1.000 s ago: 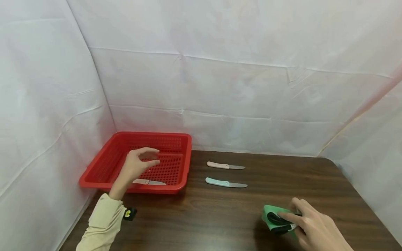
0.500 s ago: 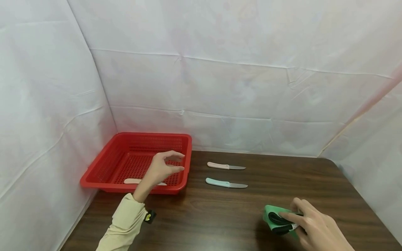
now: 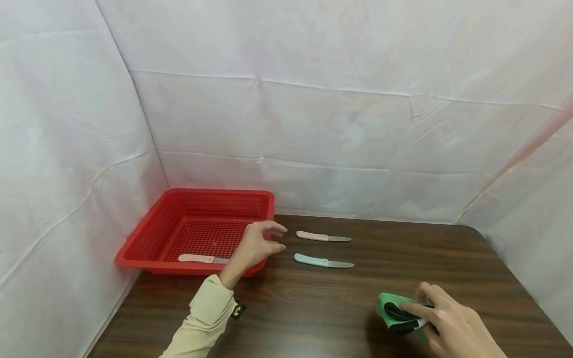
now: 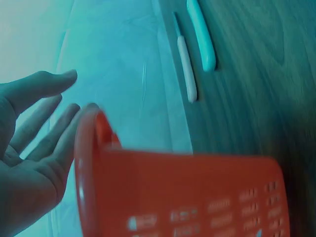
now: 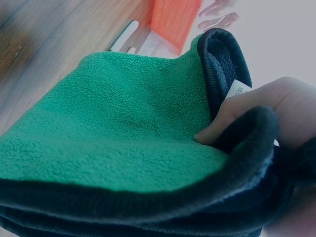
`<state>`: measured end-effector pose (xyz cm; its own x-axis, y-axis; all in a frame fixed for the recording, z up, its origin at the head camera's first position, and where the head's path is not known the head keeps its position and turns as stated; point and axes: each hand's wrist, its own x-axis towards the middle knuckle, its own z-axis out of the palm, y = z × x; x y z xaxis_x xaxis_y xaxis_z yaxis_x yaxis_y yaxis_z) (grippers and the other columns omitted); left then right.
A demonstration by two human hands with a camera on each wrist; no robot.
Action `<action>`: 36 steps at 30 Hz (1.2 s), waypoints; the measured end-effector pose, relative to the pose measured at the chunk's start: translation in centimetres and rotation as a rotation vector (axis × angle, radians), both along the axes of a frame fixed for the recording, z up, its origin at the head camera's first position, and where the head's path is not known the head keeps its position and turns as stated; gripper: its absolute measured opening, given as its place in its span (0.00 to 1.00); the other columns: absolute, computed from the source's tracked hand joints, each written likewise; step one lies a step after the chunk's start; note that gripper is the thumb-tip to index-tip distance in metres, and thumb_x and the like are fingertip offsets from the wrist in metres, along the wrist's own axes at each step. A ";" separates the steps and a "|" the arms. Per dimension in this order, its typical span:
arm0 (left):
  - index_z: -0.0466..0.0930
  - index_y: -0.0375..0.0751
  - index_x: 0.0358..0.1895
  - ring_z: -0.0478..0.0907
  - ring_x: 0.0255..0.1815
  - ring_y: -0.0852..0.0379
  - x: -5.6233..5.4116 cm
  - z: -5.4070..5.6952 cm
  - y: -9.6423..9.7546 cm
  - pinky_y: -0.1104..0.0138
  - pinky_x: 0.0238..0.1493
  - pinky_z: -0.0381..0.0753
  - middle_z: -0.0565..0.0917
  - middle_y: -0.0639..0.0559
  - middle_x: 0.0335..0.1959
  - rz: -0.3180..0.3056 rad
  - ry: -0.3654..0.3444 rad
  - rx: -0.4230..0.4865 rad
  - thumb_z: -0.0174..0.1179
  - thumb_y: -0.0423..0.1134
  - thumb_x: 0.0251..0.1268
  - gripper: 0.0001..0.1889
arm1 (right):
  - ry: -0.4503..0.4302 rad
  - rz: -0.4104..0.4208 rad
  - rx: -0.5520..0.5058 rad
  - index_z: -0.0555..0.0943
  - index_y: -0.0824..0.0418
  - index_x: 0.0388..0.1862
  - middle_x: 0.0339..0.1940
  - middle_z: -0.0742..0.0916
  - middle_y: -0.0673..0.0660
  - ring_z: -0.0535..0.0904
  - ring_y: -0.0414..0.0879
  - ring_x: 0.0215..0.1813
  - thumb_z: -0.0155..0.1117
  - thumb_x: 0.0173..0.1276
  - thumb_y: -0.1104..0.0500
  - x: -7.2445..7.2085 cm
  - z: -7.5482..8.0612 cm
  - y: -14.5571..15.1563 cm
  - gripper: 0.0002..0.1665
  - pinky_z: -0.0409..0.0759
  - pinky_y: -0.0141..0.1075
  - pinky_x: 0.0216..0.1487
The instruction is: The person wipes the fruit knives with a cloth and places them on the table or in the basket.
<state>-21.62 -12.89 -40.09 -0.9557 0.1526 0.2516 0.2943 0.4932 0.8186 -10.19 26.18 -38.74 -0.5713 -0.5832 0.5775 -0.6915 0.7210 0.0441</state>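
My left hand (image 3: 257, 243) hovers over the right rim of the red basket (image 3: 192, 267), thumb and fingers bent apart with nothing between them. A pink-handled knife (image 3: 196, 258) lies inside the basket, its blade partly hidden by my left wrist. Just right of that hand, a second pink-handled knife (image 3: 312, 236) and a light-blue-handled knife (image 3: 311, 259) lie on the table, blades pointing right. My right hand (image 3: 452, 318) grips a folded green cloth with dark edging (image 5: 133, 108); a white label shows beside the thumb in the right wrist view.
The brown wooden table (image 3: 331, 308) ends at white sheeting (image 3: 331, 129) at the back and on both sides. The basket stands in the back left corner, close against the sheeting.
My left hand has moved right, from above the basket's inside to its right rim, near the two knives on the table. The right hand keeps its place with the cloth.
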 end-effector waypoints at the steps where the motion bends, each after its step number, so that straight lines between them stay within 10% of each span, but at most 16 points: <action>1: 0.85 0.50 0.41 0.80 0.42 0.53 0.0 -0.1 0.3 0.67 0.32 0.82 0.85 0.52 0.39 0.009 0.000 -0.016 0.73 0.30 0.45 0.17 | 0.000 0.000 -0.001 0.87 0.48 0.34 0.36 0.71 0.42 0.59 0.29 0.28 0.25 0.60 0.55 0.0 0.0 0.0 0.36 0.47 0.18 0.17; 13: 0.84 0.45 0.43 0.79 0.44 0.51 -0.3 -1.5 3.5 0.64 0.38 0.82 0.84 0.48 0.42 0.059 -0.012 -0.145 0.73 0.31 0.46 0.17 | -0.003 0.000 -0.006 0.87 0.48 0.33 0.35 0.71 0.42 0.59 0.29 0.28 0.25 0.59 0.56 0.0 -0.1 0.0 0.35 0.48 0.18 0.18; 36: 0.86 0.38 0.38 0.78 0.47 0.47 -3.1 -8.0 6.4 0.59 0.46 0.80 0.85 0.47 0.40 0.061 -0.073 -0.212 0.74 0.23 0.34 0.20 | -0.029 0.006 0.001 0.87 0.49 0.33 0.35 0.69 0.42 0.57 0.28 0.27 0.25 0.57 0.57 0.2 -0.3 -0.4 0.36 0.46 0.18 0.17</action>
